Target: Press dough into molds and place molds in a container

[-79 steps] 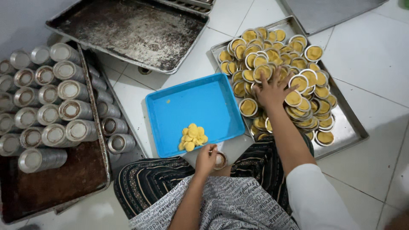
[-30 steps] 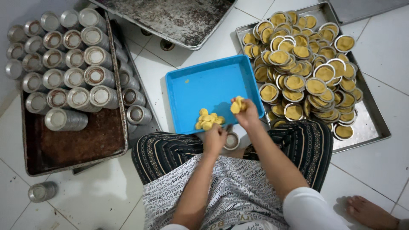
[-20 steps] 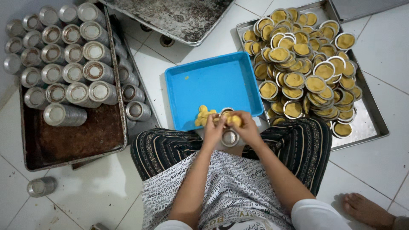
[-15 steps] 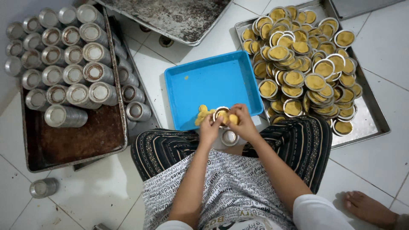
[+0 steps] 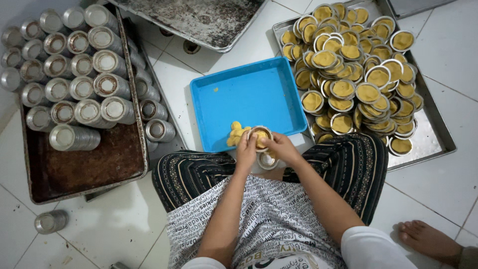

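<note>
A white tiled floor is seen from above. Directly on it lie a blue tray, a metal tray piled with filled yellow tins to the right, a rusty brown tray loaded with stacks of metal tins to the left, and a dark speckled baking sheet at the top. A single loose tin is set on the tiles at lower left. A bare foot rests at lower right.
</note>
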